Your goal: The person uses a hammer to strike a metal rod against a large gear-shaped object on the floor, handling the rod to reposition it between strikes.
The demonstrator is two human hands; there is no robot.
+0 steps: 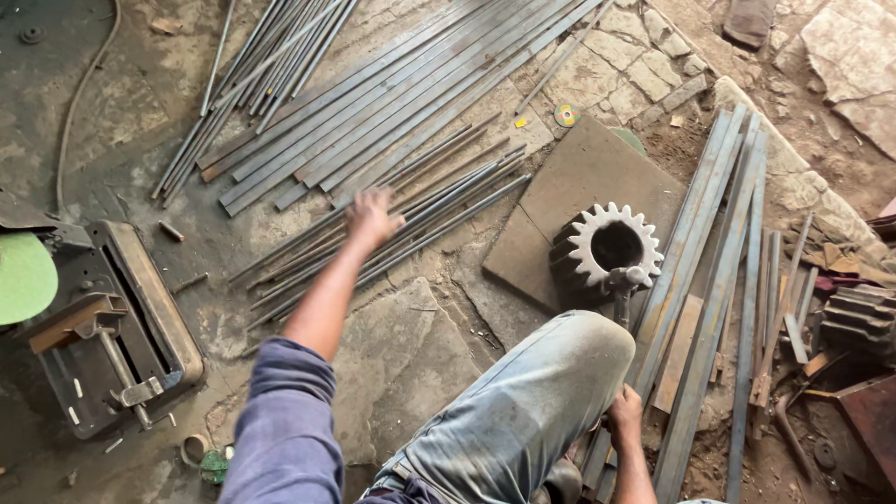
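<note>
Roughly, left to right across the workshop floor:

Chop saw (112, 327): sits on the floor at the far left, well apart from both hands, with a green disc (23, 277) beside it.

Left hand (371, 217): stretched forward and blurred, fingers loosely spread, holding nothing; it hovers over the thin steel rods (411, 219).

Thin steel rods: a loose fan on the floor straight ahead of the left hand, long axis running from lower left up to upper right, so they lie slantwise to the outstretched forearm. The left hand is much the nearer one.

Flat steel bars (392, 103): a larger bundle beyond the rods, on the same slant.

Knee in jeans (532, 392): raised between the two arms.

Large toothed gear (607, 250): stands on a square steel plate (579, 177) just right of the rods' far ends.

Right hand (625, 411): low beside the knee, curled; what it grips I cannot tell.

Angle irons (719, 280): long lengths at the right, running away from the person.
</note>
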